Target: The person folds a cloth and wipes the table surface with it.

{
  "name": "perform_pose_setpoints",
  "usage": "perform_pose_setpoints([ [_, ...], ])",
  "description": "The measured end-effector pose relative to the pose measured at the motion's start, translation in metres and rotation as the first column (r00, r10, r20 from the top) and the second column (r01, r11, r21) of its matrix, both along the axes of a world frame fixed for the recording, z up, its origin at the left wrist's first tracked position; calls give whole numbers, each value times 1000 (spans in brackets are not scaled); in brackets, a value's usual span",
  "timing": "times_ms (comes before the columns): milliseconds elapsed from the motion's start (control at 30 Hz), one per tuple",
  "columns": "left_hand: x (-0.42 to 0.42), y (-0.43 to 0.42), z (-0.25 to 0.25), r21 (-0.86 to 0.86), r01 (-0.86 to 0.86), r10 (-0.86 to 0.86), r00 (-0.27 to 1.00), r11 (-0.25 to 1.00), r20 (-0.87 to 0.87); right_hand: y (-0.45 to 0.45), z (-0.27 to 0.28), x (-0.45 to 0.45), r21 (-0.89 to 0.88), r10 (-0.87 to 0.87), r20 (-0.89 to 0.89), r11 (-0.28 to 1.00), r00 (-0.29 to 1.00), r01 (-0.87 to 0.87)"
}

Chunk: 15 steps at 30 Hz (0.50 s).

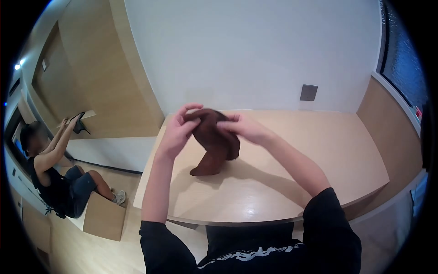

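Note:
A dark brown ankle boot (212,146), suede-looking, is held upright over the light wooden table (319,150), with its toe pointing to the lower left. My left hand (177,130) grips the boot's upper edge on the left, thumb on the near side. On the other side, my right hand (246,128) pinches the top edge with fingers closed. The upper part of the boot looks folded or bent between my hands. Its opening is hard to make out. The toe is at or just above the tabletop; I cannot tell whether it touches.
A white wall with a grey socket plate (309,92) stands behind the table. To the right are a wooden side panel and a window (404,64). On the left, another person (54,178) sits on a wooden box (104,218), holding up a black high-heeled shoe (80,123).

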<state>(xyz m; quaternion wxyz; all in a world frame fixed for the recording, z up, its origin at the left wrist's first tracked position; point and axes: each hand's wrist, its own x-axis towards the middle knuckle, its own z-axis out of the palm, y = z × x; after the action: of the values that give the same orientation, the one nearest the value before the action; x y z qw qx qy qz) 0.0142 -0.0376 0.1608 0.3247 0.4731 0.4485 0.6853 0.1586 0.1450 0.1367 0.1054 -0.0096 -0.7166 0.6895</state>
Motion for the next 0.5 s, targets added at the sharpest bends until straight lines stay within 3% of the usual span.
perform_pose_setpoints([
  [100,-15,23,10,20,-132,134,986,991,-102,33,35,1,263,-357,-69,894,931,362],
  [200,-37,56,28,4,-199,196,963,980,-186,52,74,5,303,-417,-112,850,902,431],
  [267,-44,78,49,14,-270,270,955,963,-126,67,94,-1,452,-440,-329,704,836,548],
  [367,-41,98,90,101,-340,354,909,935,-219,80,131,3,457,-465,-442,619,767,639],
  [500,-2,79,116,198,-309,356,893,930,-276,67,159,44,455,-475,-441,612,761,646],
])
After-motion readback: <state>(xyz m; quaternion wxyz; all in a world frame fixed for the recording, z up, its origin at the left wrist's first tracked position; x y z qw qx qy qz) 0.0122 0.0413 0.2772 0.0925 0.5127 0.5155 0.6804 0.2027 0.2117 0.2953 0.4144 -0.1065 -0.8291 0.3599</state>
